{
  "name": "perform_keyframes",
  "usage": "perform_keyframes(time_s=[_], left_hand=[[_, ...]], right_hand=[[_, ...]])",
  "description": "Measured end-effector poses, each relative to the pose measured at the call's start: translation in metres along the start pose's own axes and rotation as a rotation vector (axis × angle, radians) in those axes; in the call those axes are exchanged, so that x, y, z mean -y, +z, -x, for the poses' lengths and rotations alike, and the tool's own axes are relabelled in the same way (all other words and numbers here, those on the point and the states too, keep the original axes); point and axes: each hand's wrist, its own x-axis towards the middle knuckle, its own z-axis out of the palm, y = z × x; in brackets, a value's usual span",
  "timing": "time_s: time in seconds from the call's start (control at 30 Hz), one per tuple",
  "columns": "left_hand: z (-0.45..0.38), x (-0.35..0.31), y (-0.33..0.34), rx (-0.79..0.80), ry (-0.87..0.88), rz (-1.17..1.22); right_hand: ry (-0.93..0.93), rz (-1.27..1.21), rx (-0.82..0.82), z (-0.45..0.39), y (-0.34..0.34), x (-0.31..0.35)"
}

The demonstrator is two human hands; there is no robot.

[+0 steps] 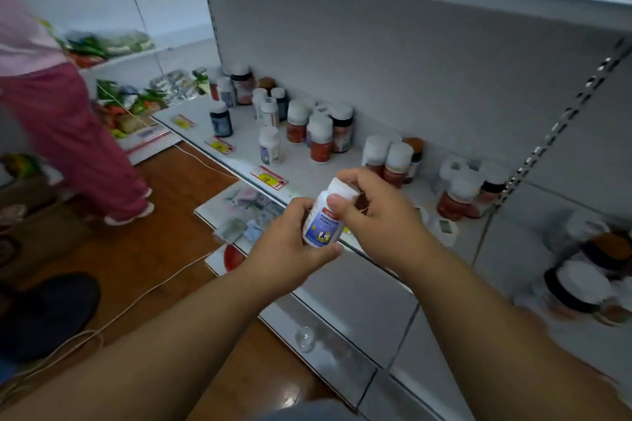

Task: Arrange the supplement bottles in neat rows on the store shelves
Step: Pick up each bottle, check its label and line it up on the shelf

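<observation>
**Both hands gripping one white bottle in front of the shelf**

Head view: we are holding a white bottle (323,220) with a blue label in both hands, just in front of the front edge of the white shelf (246,143) and above the wooden floor (150,232). Our left hand (290,244) is wrapping its fingers round the lower body of the bottle, thumb lying under its base. Our right hand (372,205) is curling over the top, thumb pressing on the shoulder and fingers closing round the white cap (342,186). The bottle is tilting, cap leaning toward the shelf.

On the shelf, supplement bottles are standing in loose clusters, not in straight rows. A dark blue bottle (220,119) is standing alone near the front edge, with a small white bottle (269,145) to its right, also apart from the others. Behind them a group of red-labelled bottles (319,138) with white caps is crowding together, and two more white-capped bottles (386,157) are standing just beyond our right hand. Yellow-and-red price tags (268,177) are sitting along the shelf edge. Far right, a blurred heap of bottles (588,280) is showing; we cannot tell how they are lying.

At left, another person in pink trousers (78,140) is standing beside a neighbouring shelf holding packaged goods (113,44).
</observation>
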Motion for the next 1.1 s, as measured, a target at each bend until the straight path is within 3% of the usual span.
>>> perform_keyframes(time_s=[0.2,0.3,0.5,0.6,0.73,0.8,0.93,1.1], left_hand=[[-0.054,0.048,-0.042,0.066,0.003,-0.037],[-0.087,0.074,-0.052,0.016,-0.039,-0.057],[-0.144,0.111,-0.091,-0.007,-0.058,-0.239],[-0.176,0.128,-0.109,-0.097,0.05,-0.367],[-0.227,0.15,-0.131,-0.185,0.377,-0.602],[-0.257,0.156,-0.139,-0.029,0.478,-0.62],[-0.305,0.16,-0.138,0.512,0.473,-0.623],[-0.311,0.173,-0.135,0.594,0.486,-0.523]], right_hand=[[0.084,0.06,-0.002,-0.061,0.046,-0.006],[0.087,0.082,-0.073,-0.098,0.062,-0.021],[0.244,0.139,-0.034,-0.16,0.1,-0.041],[0.264,0.168,0.002,-0.183,0.123,-0.045],[0.359,0.206,-0.038,-0.199,0.153,-0.055],[0.397,0.234,-0.069,-0.204,0.164,-0.057],[0.498,0.294,-0.139,-0.21,0.173,-0.056],[0.543,0.33,-0.217,-0.207,0.183,-0.046]])
